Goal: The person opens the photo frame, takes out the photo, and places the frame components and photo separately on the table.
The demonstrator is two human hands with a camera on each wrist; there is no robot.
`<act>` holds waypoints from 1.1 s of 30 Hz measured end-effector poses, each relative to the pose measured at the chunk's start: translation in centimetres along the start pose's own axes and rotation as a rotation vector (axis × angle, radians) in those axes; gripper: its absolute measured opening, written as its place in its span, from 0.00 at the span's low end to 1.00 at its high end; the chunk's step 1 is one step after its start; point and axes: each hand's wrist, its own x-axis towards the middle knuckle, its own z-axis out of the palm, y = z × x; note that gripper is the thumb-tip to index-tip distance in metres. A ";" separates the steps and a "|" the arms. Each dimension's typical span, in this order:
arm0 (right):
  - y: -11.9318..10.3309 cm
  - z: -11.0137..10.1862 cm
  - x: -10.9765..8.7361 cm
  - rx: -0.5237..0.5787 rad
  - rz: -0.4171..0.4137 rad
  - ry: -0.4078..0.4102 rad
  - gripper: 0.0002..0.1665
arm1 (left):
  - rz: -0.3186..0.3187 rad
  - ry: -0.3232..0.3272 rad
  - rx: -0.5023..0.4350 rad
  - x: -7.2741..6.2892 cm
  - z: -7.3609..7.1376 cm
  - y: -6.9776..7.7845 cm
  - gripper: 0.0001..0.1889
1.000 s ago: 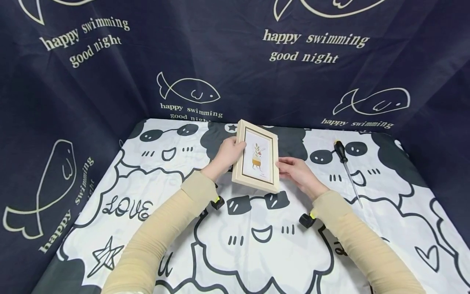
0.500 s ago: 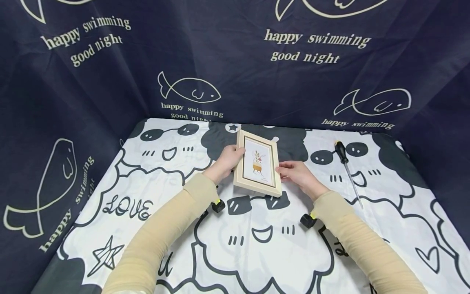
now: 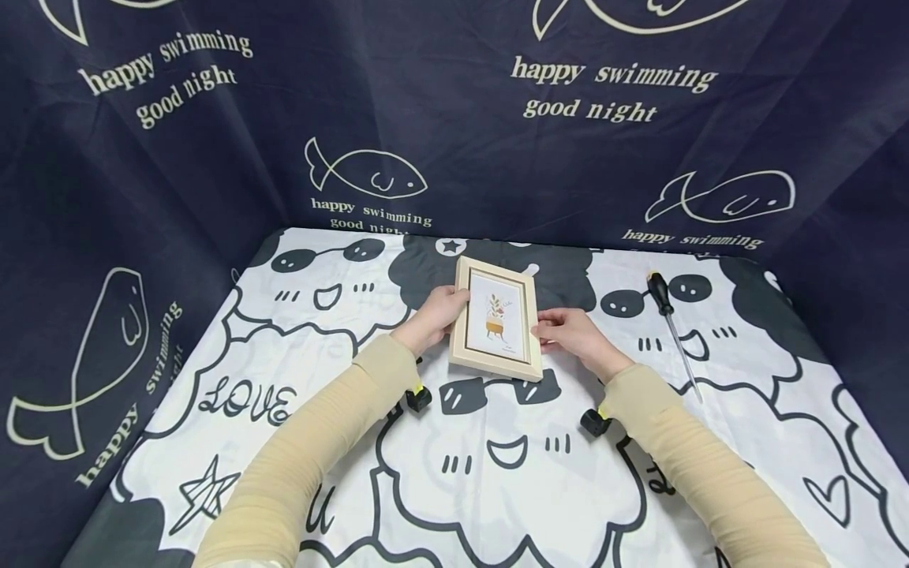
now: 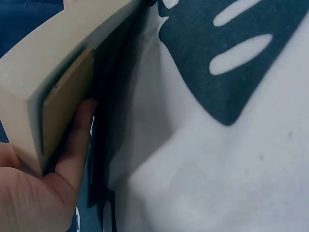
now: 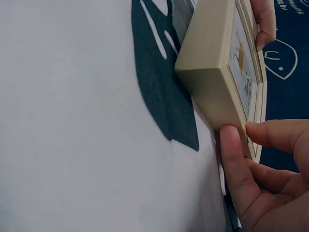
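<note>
A picture frame in pale wood holds a white print of a potted plant, facing up toward the head camera. My left hand grips its left side, thumb at the front edge and fingers behind. In the left wrist view, a finger reaches under the frame's back, where a brown panel sits inside the deep rim. At the lower right side my right hand pinches the edge. The right wrist view shows fingertips on the frame's outer side and front. The frame tilts over the cloth.
A screwdriver with a black handle lies on the right part of the table. A white cloth with cartoon sheep covers the table. Dark blue curtains with fish prints hang behind and at both sides.
The frame's top edge has come down and its bottom edge a little toward me, so it lies flatter. Both hands have kept hold, the left lowering slightly.
</note>
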 end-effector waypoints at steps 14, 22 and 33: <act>0.1 0.2 0.2 0.022 -0.007 0.008 0.27 | -0.105 0.003 0.002 0.3 -0.2 -0.5 0.21; 0.3 0.3 0.2 0.006 -0.009 0.029 0.27 | -0.138 -0.026 0.009 0.5 -0.3 -0.5 0.21; 0.4 0.3 0.3 0.005 -0.018 0.042 0.25 | -0.159 -0.065 0.165 -0.5 -0.5 0.9 0.20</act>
